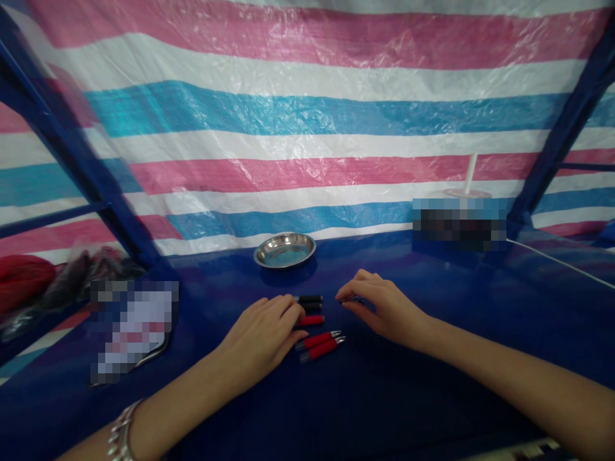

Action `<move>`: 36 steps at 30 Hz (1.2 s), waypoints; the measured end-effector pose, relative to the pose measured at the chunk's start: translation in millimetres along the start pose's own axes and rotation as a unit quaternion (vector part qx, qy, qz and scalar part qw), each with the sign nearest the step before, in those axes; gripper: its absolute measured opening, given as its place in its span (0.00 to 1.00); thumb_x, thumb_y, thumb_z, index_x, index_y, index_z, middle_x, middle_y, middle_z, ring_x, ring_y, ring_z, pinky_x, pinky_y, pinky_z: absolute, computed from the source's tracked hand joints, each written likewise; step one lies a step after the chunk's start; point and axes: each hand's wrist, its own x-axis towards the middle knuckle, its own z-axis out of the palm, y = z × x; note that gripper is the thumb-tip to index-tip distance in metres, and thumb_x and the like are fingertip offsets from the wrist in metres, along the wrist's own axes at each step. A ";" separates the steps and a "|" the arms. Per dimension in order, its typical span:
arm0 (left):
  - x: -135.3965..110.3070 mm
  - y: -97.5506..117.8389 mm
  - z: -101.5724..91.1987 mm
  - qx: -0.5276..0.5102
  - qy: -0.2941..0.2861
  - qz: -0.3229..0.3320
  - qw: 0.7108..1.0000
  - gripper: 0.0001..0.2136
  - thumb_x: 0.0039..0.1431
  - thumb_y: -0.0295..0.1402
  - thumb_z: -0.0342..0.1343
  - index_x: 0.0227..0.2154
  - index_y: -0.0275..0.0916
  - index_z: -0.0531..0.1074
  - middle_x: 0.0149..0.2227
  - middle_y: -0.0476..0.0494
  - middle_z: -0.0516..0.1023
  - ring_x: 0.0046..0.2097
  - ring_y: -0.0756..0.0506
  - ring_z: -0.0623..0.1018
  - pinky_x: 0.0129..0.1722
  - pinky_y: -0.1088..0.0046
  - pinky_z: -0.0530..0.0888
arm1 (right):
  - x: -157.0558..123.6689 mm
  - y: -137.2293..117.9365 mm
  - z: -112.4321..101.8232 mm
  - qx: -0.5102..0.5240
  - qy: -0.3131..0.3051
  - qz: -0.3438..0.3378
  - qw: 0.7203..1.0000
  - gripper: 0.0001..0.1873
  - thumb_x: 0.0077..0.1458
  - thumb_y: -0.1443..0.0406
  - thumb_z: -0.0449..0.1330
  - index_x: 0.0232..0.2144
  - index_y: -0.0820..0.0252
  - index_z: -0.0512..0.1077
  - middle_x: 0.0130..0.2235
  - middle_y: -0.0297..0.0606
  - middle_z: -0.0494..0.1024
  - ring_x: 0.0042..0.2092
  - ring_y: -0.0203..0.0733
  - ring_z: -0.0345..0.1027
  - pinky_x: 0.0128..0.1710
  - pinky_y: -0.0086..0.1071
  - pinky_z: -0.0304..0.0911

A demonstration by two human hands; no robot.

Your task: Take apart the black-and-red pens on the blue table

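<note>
My left hand (266,330) is low over the blue table with its fingers curled. A red pen (314,320) sticks out between its forefinger and thumb, its other end hidden by the hand. Just beyond lie two black pens (311,299) side by side, partly covered by my fingers. Closer to me are two more red pens (324,349) with silver tips pointing right. To the right, my right hand (384,307) pinches a small dark piece (354,299) with a bluish shine, too hidden to name.
A shallow oval metal dish (285,251) stands at the table's back edge. A blurred-out item (134,333) is at left, another (459,224) at back right near a white upright rod (469,174). Blue frame posts and a striped sheet (298,147) bound the blue table (384,397).
</note>
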 end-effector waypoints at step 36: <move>-4.6 6.5 11.7 -0.052 0.157 0.040 0.985 0.07 0.58 0.30 0.43 0.33 0.36 0.65 0.31 0.45 0.70 0.31 0.48 0.69 0.30 0.71 0.65 | -0.4 -8.4 7.4 0.185 -0.008 0.100 0.978 0.03 0.47 0.69 0.57 0.29 0.61 0.68 0.28 0.32 0.73 0.30 0.32 0.66 0.28 0.25 0.57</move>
